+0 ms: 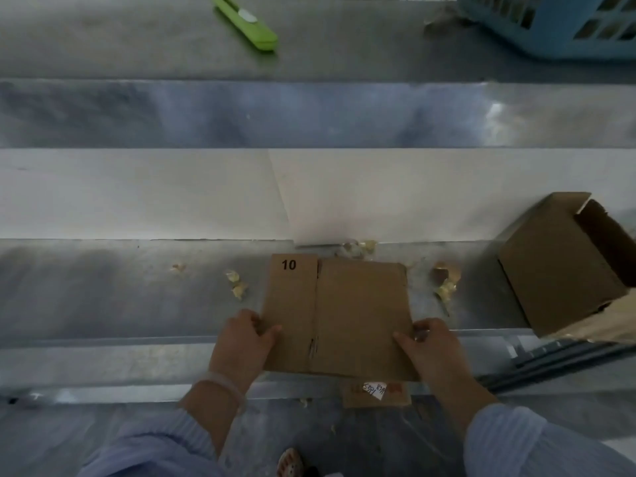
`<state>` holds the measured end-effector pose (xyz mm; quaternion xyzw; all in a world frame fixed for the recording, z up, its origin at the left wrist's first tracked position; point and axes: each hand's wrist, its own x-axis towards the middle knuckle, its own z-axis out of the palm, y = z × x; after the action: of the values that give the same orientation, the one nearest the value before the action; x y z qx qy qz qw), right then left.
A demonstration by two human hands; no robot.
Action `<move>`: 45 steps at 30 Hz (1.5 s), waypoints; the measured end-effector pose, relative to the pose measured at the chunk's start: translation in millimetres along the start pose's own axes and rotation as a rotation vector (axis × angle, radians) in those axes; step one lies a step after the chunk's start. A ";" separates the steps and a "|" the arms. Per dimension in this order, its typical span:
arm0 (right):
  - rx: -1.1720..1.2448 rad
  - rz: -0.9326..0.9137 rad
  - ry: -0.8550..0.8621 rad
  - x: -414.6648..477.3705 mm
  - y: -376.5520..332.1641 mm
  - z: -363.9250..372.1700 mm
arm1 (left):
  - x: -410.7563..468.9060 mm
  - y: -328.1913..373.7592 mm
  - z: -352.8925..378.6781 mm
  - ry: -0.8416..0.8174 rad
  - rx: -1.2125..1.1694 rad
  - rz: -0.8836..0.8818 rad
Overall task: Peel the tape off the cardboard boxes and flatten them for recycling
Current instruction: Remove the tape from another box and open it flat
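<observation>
A flattened cardboard box (339,315) marked "10" lies on the metal work surface (120,297) near its front edge. My left hand (241,342) grips its left edge, thumb on top. My right hand (432,349) grips its right edge the same way. A flap with a white label (375,390) sticks out under the box's near edge. A second cardboard box (557,266), still in box shape with one end open, stands at the right. Crumpled bits of peeled tape (445,282) lie around the flat box.
A green utility knife (246,22) lies at the back of the table. A blue plastic basket (557,25) stands at the back right. A white band (137,194) runs across the table's middle. Below the front edge I see the floor and a sandalled foot (290,461).
</observation>
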<state>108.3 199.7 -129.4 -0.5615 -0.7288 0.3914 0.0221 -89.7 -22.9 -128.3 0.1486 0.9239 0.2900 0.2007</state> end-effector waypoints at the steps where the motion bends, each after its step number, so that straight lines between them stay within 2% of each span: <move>1: -0.013 -0.007 -0.013 -1.6 3.1 -3.7 | -4.3 0.2 2.0 -0.001 -0.009 -0.038; 5: -0.036 -0.083 -0.063 -11.1 22.5 -22.4 | -32.4 -5.5 12.1 -0.036 -0.006 -0.120; 8: -0.047 -0.142 -0.101 -21.8 34.7 -30.9 | -62.7 -11.1 16.0 -0.018 -0.107 -0.152; 12: -0.005 -0.244 -0.102 -32.6 23.0 -28.0 | -97.5 -23.3 -2.8 0.103 -0.132 -0.166; 16: 0.042 -0.360 -0.188 -56.0 -15.9 -3.0 | -124.7 -53.1 -51.5 0.233 -0.114 -0.175; 23: -0.001 -0.574 -0.278 -121.6 -105.3 77.2 | -158.9 -139.2 -143.9 0.431 -0.115 -0.259; 31: 0.029 -0.720 -0.428 -242.8 -213.0 222.2 | -194.4 -287.6 -268.6 0.605 -0.138 -0.376; 37: 0.060 -0.726 -0.578 -319.5 -276.0 311.0 | -206.2 -378.6 -353.6 0.689 -0.151 -0.400; 45: 0.024 -0.755 -0.545 -352.9 -359.9 403.7 | -159.3 -461.1 -423.7 0.700 -0.182 -0.450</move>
<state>-240.4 -338.2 -51.0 -0.1334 -0.8568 0.4976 -0.0230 -216.8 -650.1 -39.2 -0.1826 0.9164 0.3521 -0.0547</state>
